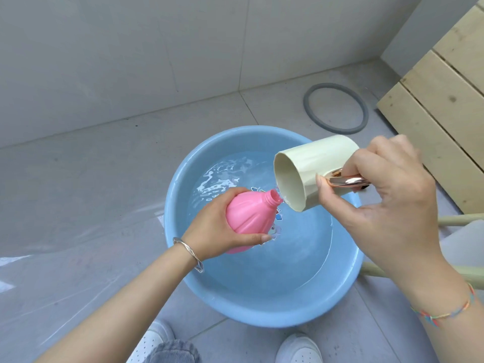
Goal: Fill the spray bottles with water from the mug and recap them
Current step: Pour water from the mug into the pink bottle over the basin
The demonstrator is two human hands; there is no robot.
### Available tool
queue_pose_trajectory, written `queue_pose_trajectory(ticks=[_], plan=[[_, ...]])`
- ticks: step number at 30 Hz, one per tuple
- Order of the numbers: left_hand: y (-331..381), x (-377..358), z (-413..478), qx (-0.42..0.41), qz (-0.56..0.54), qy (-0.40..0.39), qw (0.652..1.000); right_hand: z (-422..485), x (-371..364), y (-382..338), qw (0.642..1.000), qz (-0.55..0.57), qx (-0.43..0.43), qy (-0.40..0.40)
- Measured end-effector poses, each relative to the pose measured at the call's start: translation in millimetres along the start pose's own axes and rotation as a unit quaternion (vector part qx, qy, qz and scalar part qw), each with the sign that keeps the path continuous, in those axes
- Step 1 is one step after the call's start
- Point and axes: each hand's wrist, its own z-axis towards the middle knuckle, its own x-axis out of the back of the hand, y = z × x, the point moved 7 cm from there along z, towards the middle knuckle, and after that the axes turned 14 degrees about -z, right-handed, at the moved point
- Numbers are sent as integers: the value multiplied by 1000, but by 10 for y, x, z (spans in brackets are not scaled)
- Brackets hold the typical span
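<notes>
Both hands are busy over a round blue basin (262,314) that stands on the grey tiled floor (104,158) and holds shallow water (264,247). One left hand (209,227) wraps the bulging body of one pink spray bottle (247,216): fingers curl over its far side and the thumb lies along its near side, so the grip is closed round it. The bottle is tilted, its open threaded neck pointing up and to the right, toward the other hand. One right hand (387,197) grips one cream mug (311,166) by its shiny rose-gold handle (348,180), with the thumb laid along the handle toward the mug's wall and the other fingers curled behind it. The mug is tipped almost onto its side, mouth facing left, and its lower lip sits just beside the bottle's neck, where a little water glints between the two. Bottle and mug both hang above the water, between the two hands and apart from the basin's rim. A silver bangle (189,254) circles the left wrist and a thin coloured bracelet (445,311) the right. Farther back on the floor lies one grey ring (309,111), near a pale wooden slatted panel (445,106) at the right edge. Two white shoes (154,339) show at the bottom of the view, just below the basin.
</notes>
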Motion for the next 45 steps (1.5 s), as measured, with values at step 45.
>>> queue_pose_trajectory(ticks=[45], plan=[[-115,143,-41,37,-103,70,991,-1049,-1357,746,926,4,-169,-338]])
